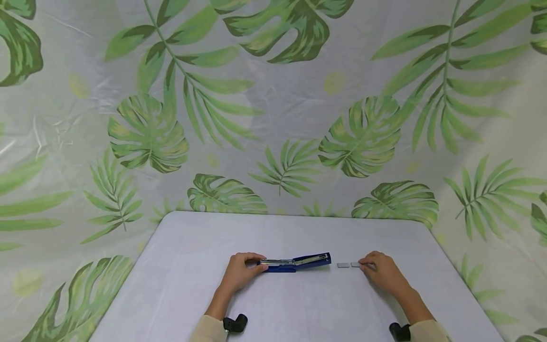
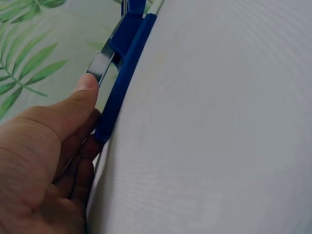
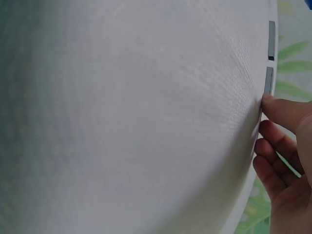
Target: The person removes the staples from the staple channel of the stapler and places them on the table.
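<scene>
A blue stapler (image 1: 282, 270) lies on the table with its top swung far back to the right, baring the metal staple channel (image 1: 273, 261). My left hand (image 1: 237, 273) grips its left end; in the left wrist view the thumb (image 2: 86, 83) presses the metal part, and fingers reach the end of the blue base (image 2: 122, 87). To the right of the stapler, two short grey strips of staples lie in a row. My right hand (image 1: 383, 273) pinches the outer strip (image 3: 268, 79) at its near end, covering part of it. The other strip (image 1: 343, 265) lies untouched beside it.
A white-covered table (image 1: 299, 308) bears these things, with its far edge (image 1: 290, 216) against a leaf-patterned curtain (image 1: 290, 114). Black wrist cameras are strapped at both sleeves.
</scene>
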`<state>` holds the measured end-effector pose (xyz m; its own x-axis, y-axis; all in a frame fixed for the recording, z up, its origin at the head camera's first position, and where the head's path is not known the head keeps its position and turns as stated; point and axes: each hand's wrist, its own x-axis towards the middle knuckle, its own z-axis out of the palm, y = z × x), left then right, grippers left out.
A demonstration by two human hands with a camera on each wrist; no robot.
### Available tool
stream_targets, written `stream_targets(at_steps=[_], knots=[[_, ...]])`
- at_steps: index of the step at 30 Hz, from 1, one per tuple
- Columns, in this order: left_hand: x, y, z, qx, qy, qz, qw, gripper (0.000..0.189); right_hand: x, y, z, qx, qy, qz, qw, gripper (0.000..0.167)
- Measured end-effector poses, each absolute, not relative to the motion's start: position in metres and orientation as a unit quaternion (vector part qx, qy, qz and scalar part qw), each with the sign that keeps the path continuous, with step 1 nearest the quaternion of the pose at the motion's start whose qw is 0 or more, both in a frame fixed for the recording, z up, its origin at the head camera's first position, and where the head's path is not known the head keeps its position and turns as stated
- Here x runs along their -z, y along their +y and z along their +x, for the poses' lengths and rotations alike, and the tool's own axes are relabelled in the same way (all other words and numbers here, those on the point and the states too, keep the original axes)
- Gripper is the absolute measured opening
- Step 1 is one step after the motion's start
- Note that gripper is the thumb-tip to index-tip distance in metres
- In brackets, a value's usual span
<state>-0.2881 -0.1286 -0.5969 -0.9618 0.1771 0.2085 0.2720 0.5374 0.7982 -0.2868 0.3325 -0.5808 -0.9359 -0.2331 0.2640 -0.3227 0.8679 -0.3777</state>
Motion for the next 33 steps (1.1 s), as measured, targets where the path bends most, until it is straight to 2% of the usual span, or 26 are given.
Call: stream_targets(at_steps=[21,29,33], knots=[[0.599,-0.124,-0.292,0.468,-0.873,-0.13,0.041,0.024,0.575,0.334,-0.282,-0.219,-0.963,0.146,0.065,0.015],[0.6,-0.128,-0.288,0.468,-0.873,-0.133,0.024,0.029,0.582,0.338,-0.27,-0.256,-0.956,0.13,0.054,0.033],[0.602,-0.133,-0.285,0.463,-0.874,-0.146,0.021,0.043,0.582,0.341,-0.264,-0.267,-0.954,0.133,0.041,0.046]])
